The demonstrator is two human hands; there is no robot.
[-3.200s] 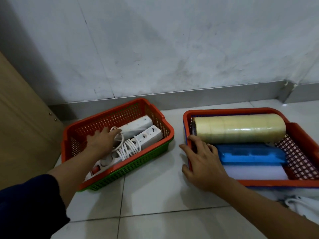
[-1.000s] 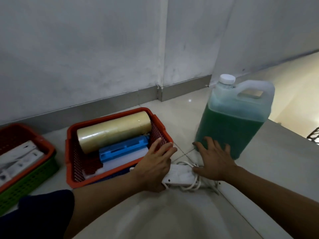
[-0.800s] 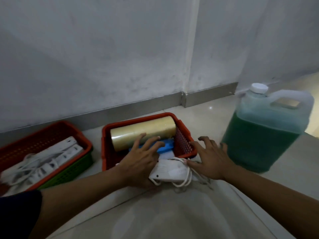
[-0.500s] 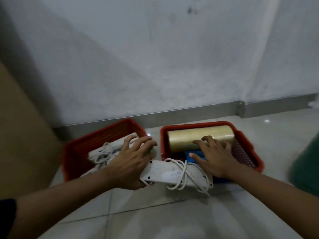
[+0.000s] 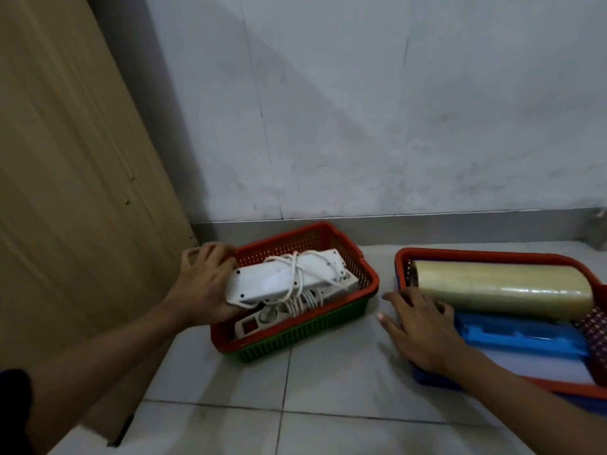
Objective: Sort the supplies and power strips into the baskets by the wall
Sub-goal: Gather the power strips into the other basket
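A person's left hand [image 5: 205, 290] grips a white power strip [image 5: 282, 282], cord wound round it, over the red-and-green basket [image 5: 328, 318] by the wall, atop other strips; the right hand [image 5: 418, 326] rests flat, fingers spread, on the rim of the neighbouring red basket [image 5: 492, 256] holding a tape roll [image 5: 499, 290] and blue case [image 5: 522, 336].

Right basket [image 5: 476, 256] cut by the frame edge; lower power strips [image 5: 279, 318] half buried.

Left hand [image 5: 205, 290] holds white power strip [image 5: 282, 280] over the left basket [image 5: 368, 284]
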